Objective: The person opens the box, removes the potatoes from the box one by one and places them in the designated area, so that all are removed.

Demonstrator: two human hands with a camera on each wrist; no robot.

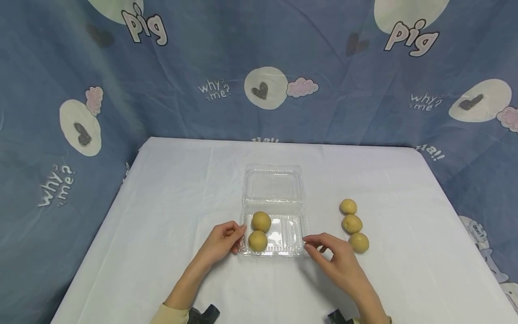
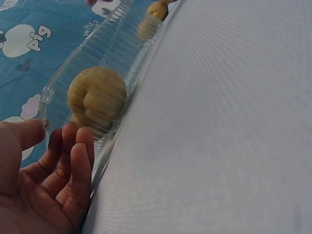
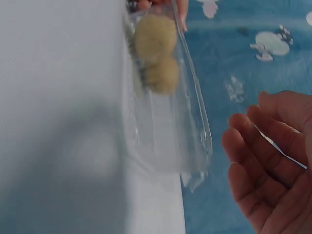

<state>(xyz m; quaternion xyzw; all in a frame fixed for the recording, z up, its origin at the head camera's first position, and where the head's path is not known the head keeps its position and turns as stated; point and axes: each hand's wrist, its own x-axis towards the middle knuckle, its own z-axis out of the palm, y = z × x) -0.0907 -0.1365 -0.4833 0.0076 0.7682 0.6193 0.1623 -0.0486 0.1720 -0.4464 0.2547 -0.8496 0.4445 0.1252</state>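
A clear plastic clamshell box [image 1: 289, 231] lies in the middle of the table, its lid [image 1: 273, 184] folded back away from me. In its left half sit two yellow potatoes, the far one [image 1: 261, 221] and the near one [image 1: 257, 241]. My left hand [image 1: 221, 240] pinches the box's left edge between thumb and fingers. At the opposite side, my right hand [image 1: 336, 261] hovers by the right rim with loosely bent fingers. The right wrist view shows a gap between this hand [image 3: 273, 165] and the box [image 3: 168, 131].
Three more potatoes [image 1: 352, 224] form a line to the right of the box, beyond my right hand. A white cloth covers the table [image 1: 182, 189]. Behind and at the sides hangs a blue printed curtain [image 1: 210, 49].
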